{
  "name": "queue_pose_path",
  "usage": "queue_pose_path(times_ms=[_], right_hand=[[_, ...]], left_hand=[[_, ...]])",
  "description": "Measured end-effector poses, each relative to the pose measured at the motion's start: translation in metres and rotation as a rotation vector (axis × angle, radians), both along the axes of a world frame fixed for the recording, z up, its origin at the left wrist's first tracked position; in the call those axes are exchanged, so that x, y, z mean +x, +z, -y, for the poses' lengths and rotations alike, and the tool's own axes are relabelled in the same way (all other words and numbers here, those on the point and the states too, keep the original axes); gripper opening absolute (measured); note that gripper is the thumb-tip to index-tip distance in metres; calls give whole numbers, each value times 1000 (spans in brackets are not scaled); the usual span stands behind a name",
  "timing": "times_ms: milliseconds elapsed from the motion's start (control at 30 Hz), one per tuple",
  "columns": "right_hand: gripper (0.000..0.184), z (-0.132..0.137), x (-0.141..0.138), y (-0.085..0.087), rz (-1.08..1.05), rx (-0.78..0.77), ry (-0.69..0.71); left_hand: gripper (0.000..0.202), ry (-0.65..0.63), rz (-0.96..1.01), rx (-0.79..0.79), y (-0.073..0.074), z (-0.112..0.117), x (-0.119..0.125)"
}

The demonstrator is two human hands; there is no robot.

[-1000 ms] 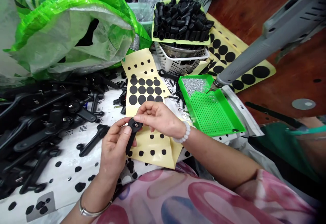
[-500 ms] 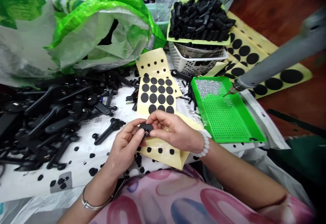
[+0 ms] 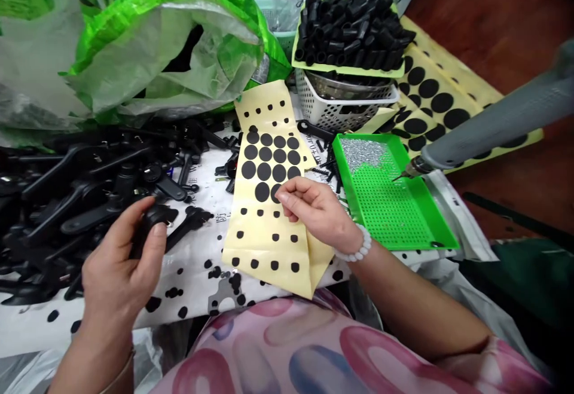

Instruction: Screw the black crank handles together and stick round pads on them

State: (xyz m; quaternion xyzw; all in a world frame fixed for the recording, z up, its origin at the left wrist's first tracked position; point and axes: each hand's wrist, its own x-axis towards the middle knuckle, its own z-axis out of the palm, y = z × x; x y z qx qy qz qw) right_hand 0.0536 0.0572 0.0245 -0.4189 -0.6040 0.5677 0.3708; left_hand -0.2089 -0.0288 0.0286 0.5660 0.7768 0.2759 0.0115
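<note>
My left hand [image 3: 123, 262] is at the left by the pile of black plastic arms [image 3: 94, 202], its thumb and fingers curled around a dark rounded plastic part [image 3: 158, 214]. Much of that part is hidden by the hand. My right hand [image 3: 316, 210] is closed in a pinch over a yellow backing sheet [image 3: 258, 247]. Its fingertips overlap a round black sticker [image 3: 274, 193]; whether they grip its edge cannot be seen. Rows of round black stickers [image 3: 264, 171] and small black squarish dots fill the sheet. Beside my left hand lies another black arm [image 3: 191, 220].
A green tray [image 3: 433, 220] holds small silvery pieces [image 3: 365, 153], with a grey power driver [image 3: 484, 122] pointing over it. Black tubes [image 3: 354, 29] fill a tray above a white basket [image 3: 314, 98]. A green-and-white sack [image 3: 147, 53] stands back left; more sticker sheets [image 3: 475, 77] lie right.
My hands have parted. The left moved left to the pile with a black part; the right stayed over the sheet, its fingers now at the stickers. The view shifted slightly.
</note>
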Motion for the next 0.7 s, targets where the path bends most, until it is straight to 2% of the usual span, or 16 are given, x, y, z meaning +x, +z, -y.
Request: queue_pose_path(times_ms=[33, 100, 133, 200, 267, 333, 433, 533, 700], right_hand=[[14, -1, 5, -1, 51, 59, -20], [9, -1, 12, -4, 197, 187, -37], [8, 0, 13, -6, 284, 249, -31], [8, 4, 13, -10, 454, 362, 10], [11, 9, 9, -13, 572, 448, 57], [14, 13, 3, -14, 629, 510, 95], [21, 20, -10, -13, 644, 603, 177], [28, 28, -26, -8, 678, 731, 344], [27, 38, -61, 2, 741, 971, 614]], left_hand=[[56, 6, -115, -101, -4, -5, -7], [66, -85, -295, -248, -15, -13, -15], [68, -149, -364, -270, -21, -16, -17], [67, -215, -458, -203, -30, -17, -17], [62, -222, -484, -121, -34, -15, -15], [59, -220, -501, -95, -34, -13, -11], [58, -215, -544, -156, -29, -12, -6], [61, -226, -534, -188, -25, -15, -8], [61, -247, -424, -153, -23, -19, -28]])
